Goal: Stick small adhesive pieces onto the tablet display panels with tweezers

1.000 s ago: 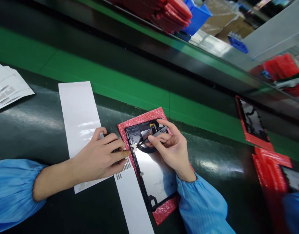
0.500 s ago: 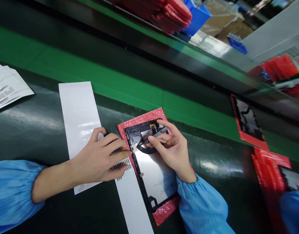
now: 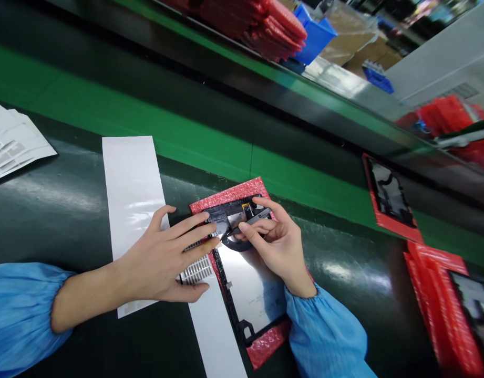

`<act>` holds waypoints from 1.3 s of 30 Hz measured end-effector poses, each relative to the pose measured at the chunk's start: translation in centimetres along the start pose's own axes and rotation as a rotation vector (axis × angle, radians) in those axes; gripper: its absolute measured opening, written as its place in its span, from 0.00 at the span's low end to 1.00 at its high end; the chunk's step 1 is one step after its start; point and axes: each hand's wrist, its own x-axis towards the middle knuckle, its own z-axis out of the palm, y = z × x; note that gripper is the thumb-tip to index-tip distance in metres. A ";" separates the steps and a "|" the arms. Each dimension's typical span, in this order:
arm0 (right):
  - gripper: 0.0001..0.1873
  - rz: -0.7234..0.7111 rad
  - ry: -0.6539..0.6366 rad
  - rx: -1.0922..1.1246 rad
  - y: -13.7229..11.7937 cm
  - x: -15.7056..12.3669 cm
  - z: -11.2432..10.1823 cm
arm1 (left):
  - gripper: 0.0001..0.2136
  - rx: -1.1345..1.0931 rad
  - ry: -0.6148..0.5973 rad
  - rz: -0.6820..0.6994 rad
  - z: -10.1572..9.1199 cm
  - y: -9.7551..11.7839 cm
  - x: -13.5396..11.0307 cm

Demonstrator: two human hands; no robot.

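A black tablet frame with a shiny metal back (image 3: 247, 283) lies on a red bubble-wrap sheet (image 3: 265, 344) on the dark belt. My right hand (image 3: 275, 244) pinches dark tweezers (image 3: 247, 223) whose tips rest at the frame's upper left corner. My left hand (image 3: 166, 257) lies flat with its fingers stretched out, the fingertips reaching onto that same corner beside the tweezer tips. Under the left palm is a white backing strip (image 3: 216, 328) carrying a block of small grey stickers (image 3: 196, 269).
A second white strip (image 3: 129, 184) lies left of the frame, and a fan of white sheets (image 3: 13, 144) at the far left. More red-wrapped frames (image 3: 387, 197) sit on the belt to the right. Red stacks (image 3: 265, 23) and blue bins (image 3: 315, 34) line the far shelf.
My left hand has uncurled and slid its fingers right, off the sticker block and onto the frame's corner. The right hand with the tweezers has hardly moved.
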 end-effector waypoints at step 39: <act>0.12 -0.074 -0.258 0.029 0.9 -3.5 1.7 | 0.11 0.007 0.117 0.001 -0.6 0.8 -1.9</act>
